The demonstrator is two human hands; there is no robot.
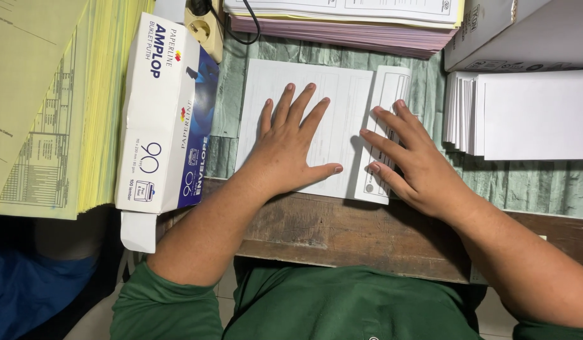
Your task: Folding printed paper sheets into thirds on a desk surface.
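- We see a white printed form lying flat on the surface, just above its worn wooden front edge, faint ruled lines and boxes across its face.
- Its right part is folded over toward 9 o'clock into a narrow flap, the printed underside showing and the crease running from 12 to 6 o'clock.
- We press our left hand palm-down, spread wide, on the sheet's middle.
- Our right hand lies at 3 o'clock of it, its fingers resting on the flap.
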